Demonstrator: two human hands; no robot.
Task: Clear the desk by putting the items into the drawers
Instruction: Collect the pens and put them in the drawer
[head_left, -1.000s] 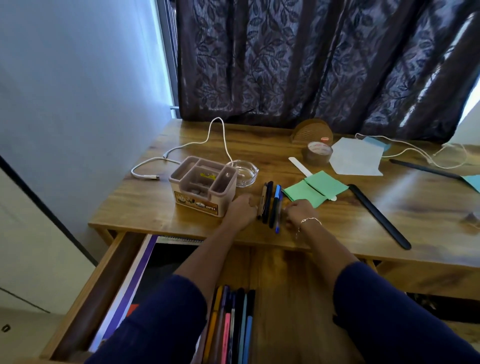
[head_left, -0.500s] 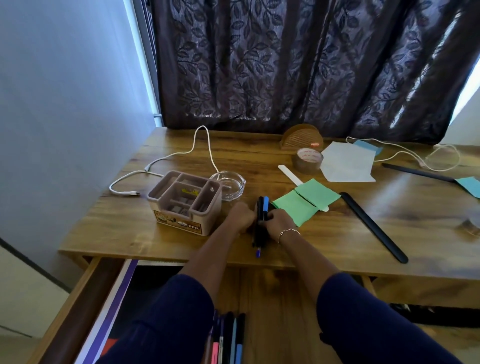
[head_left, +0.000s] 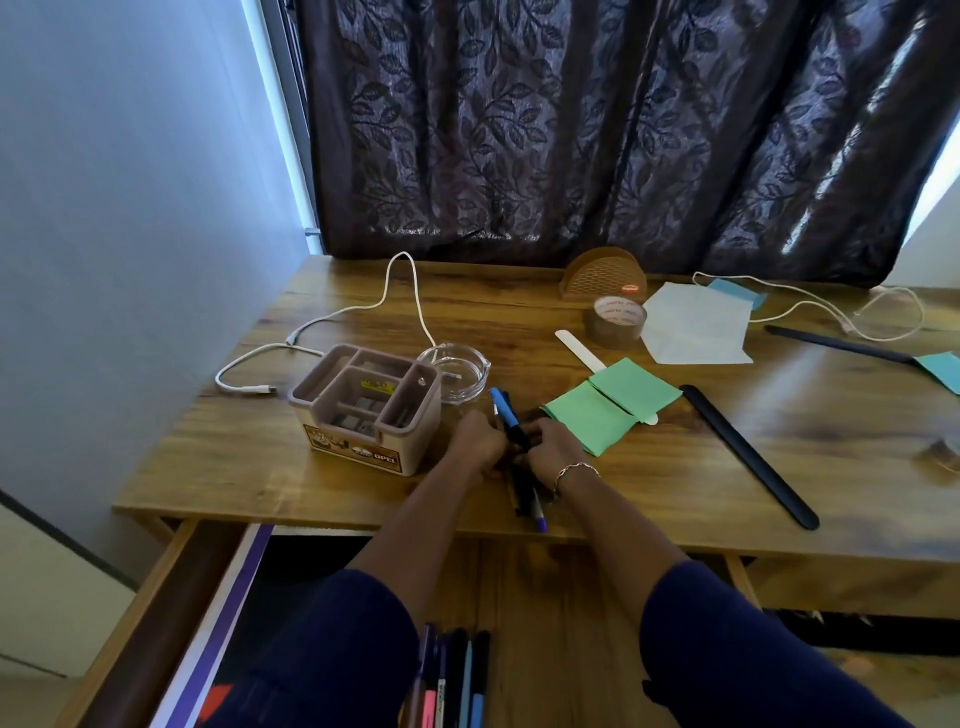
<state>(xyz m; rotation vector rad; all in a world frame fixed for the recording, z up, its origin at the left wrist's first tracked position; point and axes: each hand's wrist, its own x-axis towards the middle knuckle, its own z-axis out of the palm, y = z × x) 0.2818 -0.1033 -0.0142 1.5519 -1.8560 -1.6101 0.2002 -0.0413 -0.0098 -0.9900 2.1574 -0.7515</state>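
A bunch of pens (head_left: 510, 419), blue and black, lies gathered on the wooden desk (head_left: 675, 483) near its front edge. My left hand (head_left: 475, 441) and my right hand (head_left: 551, 448) close round the bunch from either side, fingers curled on it. The pens' tips stick out toward me past the hands. Below the desk the open drawer (head_left: 156, 613) holds a row of several pens (head_left: 452, 675) and a dark book with a purple edge (head_left: 234, 597).
A pink organiser box (head_left: 363, 410) and a glass ashtray (head_left: 457, 369) stand left of my hands. Green paper (head_left: 608, 400), a white stick (head_left: 579, 349), tape roll (head_left: 615, 321), wooden holder (head_left: 602, 273), white paper (head_left: 696, 325), two dark rulers (head_left: 748, 457) and white cables (head_left: 332, 322) lie about.
Both hands have pushed the loose pens together into one bunch and closed round it. The bunch has shifted toward the desk's front edge.
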